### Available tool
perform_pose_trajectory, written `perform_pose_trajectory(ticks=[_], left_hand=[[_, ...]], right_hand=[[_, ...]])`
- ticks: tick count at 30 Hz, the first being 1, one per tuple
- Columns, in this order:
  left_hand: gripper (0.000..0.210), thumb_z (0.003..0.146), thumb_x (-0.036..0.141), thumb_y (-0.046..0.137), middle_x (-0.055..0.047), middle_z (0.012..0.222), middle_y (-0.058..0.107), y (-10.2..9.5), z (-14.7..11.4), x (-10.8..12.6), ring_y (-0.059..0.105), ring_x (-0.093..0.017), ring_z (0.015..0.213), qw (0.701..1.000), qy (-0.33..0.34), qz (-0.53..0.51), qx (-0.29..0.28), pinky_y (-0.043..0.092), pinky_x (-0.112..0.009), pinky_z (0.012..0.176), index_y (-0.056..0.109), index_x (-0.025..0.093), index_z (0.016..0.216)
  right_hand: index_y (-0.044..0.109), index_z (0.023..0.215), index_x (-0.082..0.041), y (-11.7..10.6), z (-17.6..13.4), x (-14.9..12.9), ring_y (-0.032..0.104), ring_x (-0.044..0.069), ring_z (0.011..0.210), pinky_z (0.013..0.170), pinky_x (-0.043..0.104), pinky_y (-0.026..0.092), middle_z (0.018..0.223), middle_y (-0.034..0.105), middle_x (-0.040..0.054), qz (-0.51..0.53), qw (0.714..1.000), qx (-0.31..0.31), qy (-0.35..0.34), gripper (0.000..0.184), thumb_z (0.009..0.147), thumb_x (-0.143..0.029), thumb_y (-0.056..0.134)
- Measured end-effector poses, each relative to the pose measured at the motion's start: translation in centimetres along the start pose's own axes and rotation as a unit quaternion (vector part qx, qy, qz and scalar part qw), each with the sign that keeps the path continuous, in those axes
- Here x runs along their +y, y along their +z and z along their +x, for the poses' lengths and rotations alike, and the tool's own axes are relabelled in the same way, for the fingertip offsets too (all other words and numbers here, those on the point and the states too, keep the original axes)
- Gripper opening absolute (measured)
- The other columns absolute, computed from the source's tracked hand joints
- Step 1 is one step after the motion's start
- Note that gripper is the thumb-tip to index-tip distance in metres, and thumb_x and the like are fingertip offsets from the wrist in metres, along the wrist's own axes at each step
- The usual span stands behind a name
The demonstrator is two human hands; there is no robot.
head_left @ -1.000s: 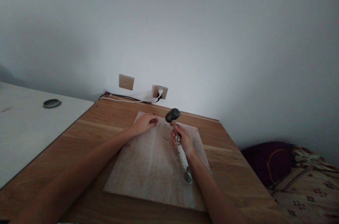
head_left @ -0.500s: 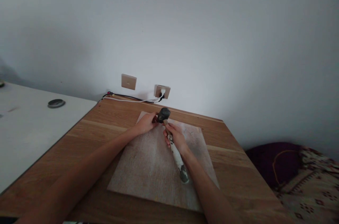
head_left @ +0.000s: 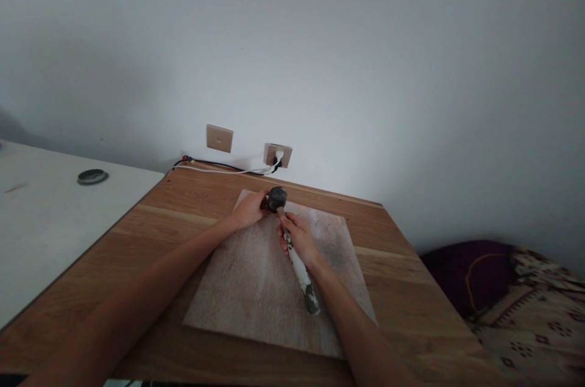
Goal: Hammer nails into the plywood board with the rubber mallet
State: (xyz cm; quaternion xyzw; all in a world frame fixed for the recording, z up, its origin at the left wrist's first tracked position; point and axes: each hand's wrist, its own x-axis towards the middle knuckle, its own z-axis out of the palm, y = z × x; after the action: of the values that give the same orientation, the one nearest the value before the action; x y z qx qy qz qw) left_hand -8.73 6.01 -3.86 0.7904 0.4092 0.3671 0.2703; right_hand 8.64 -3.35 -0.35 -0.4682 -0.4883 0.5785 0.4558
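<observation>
My right hand point(head_left: 299, 236) is closed round the upper handle of a hammer point(head_left: 300, 272). Its dark, blocky head points toward the wall, and the worn, white-painted handle slants back toward me. Beside the head, my left hand point(head_left: 250, 209) curls its fingers inward. The head covers those fingertips, so whatever they pinch cannot be made out. Under both hands lies a worn, greyish-brown square board point(head_left: 256, 289).
The board rests on a wooden table point(head_left: 402, 289). Cables point(head_left: 219, 169) run along its back edge to a wall socket point(head_left: 284, 155); a blank wall plate point(head_left: 219, 138) is beside it. Left, a white surface point(head_left: 41, 222) holds a round dark lid point(head_left: 92, 177). Patterned fabric point(head_left: 543, 326) lies right.
The hammer head has dropped slightly and shifted a little left, close against my left fingers. The whole view has moved slightly too.
</observation>
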Motion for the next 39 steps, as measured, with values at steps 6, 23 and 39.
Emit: perform_pose_trajectory(ticks=[6, 23, 39], left_hand=[[0.044, 0.076, 0.012, 0.062, -0.008, 0.100, 0.078, 0.1, 0.1, -0.4, 0.073, -0.023, 0.088, 1.000, 0.006, -0.003, -0.002, 0.056, -0.032, 0.081, 0.064, 0.015, 0.119], [0.047, 0.076, 0.009, 0.063, -0.008, 0.103, 0.078, 0.1, 0.1, -0.1, 0.073, -0.023, 0.091, 1.000, 0.000, 0.004, -0.003, 0.055, -0.032, 0.083, 0.065, 0.015, 0.122], [0.017, 0.092, 0.011, 0.060, -0.007, 0.089, 0.074, 2.7, -2.3, 6.8, 0.068, -0.023, 0.087, 0.872, 0.339, 0.324, -0.139, 0.050, -0.036, 0.088, 0.069, 0.018, 0.106]], right_hand=[[0.060, 0.091, -0.020, 0.0, 0.0, 0.0, 0.043, 0.009, 0.031, 0.027, 0.022, 0.033, 0.056, 0.056, -0.0078, 0.000, 1.000, 0.005, -0.010, 0.051, 0.072, -0.066, 0.072], [0.057, 0.090, -0.021, -0.7, 0.2, 0.2, 0.043, 0.009, 0.032, 0.027, 0.023, 0.033, 0.058, 0.057, -0.0073, -0.018, 1.000, -0.016, 0.004, 0.051, 0.072, -0.066, 0.074], [0.063, 0.091, -0.021, -3.9, -0.3, -2.0, 0.042, 0.010, 0.036, 0.034, 0.026, 0.034, 0.057, 0.054, -0.0069, 0.070, 0.985, 0.134, -0.083, 0.041, 0.071, -0.057, 0.071]])
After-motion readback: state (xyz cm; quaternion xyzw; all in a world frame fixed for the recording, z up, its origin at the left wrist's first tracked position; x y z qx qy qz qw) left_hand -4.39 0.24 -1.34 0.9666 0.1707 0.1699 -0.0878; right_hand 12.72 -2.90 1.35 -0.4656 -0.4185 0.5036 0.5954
